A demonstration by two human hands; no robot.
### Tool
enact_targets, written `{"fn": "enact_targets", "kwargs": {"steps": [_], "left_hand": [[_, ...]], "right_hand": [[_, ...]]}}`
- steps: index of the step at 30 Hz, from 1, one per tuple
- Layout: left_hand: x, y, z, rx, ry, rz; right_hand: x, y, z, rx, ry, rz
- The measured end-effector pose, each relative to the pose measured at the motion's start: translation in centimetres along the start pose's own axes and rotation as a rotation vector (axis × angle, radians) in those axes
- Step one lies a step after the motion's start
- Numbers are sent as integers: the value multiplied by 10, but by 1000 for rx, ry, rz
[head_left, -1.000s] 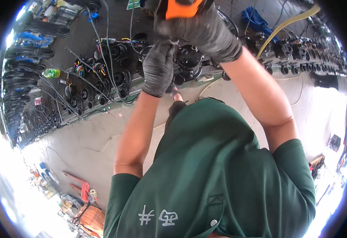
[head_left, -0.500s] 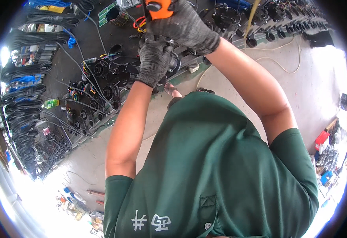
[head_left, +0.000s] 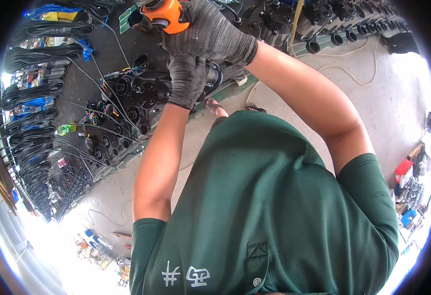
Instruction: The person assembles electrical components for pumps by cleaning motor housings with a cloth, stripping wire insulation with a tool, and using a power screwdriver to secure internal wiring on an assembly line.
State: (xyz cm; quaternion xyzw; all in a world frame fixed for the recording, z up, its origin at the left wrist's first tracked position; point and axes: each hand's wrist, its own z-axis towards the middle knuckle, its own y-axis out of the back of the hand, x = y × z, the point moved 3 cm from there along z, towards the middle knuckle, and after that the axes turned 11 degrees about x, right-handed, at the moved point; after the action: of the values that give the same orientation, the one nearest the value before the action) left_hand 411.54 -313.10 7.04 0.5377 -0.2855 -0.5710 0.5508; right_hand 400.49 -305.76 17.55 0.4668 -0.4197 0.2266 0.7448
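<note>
My right hand (head_left: 213, 32), in a dark grey knit glove, is wrapped round an orange and black power tool (head_left: 169, 15) at the top of the view. The tool's front end is cut off by the upper edge. Just below it, my gloved left hand (head_left: 187, 81) reaches up with bent fingers, which mostly disappear beneath the right hand. What they close on is hidden. Beside the left hand, a black cylindrical motor-like part (head_left: 214, 76) shows on the bench edge.
On the dark bench (head_left: 112, 54) lie several black round parts (head_left: 149, 93) with loose coloured wires. Coiled black cables (head_left: 48, 56) line the left side. More black motor units (head_left: 319, 14) stand in a row at upper right. A pale hose (head_left: 346, 69) curves over the floor.
The right hand and the orange tool have moved left and slightly down, and the tool is tilted differently. The right hand now covers more of the left hand's fingers.
</note>
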Motion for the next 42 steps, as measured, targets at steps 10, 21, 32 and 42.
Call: {"fn": "enact_targets", "kwargs": {"steps": [10, 21, 32, 42], "left_hand": [[-48, -21, -36, 449, -291, -127], [-21, -185, 26, 1072, -118, 811], [-19, -182, 28, 853, -134, 663], [-21, -184, 36, 785, -147, 624]], "right_hand": [[-9, 7, 3, 414, 244, 529], [-23, -15, 12, 178, 90, 592], [11, 8, -9, 51, 156, 819], [26, 8, -3, 108, 195, 570]]}}
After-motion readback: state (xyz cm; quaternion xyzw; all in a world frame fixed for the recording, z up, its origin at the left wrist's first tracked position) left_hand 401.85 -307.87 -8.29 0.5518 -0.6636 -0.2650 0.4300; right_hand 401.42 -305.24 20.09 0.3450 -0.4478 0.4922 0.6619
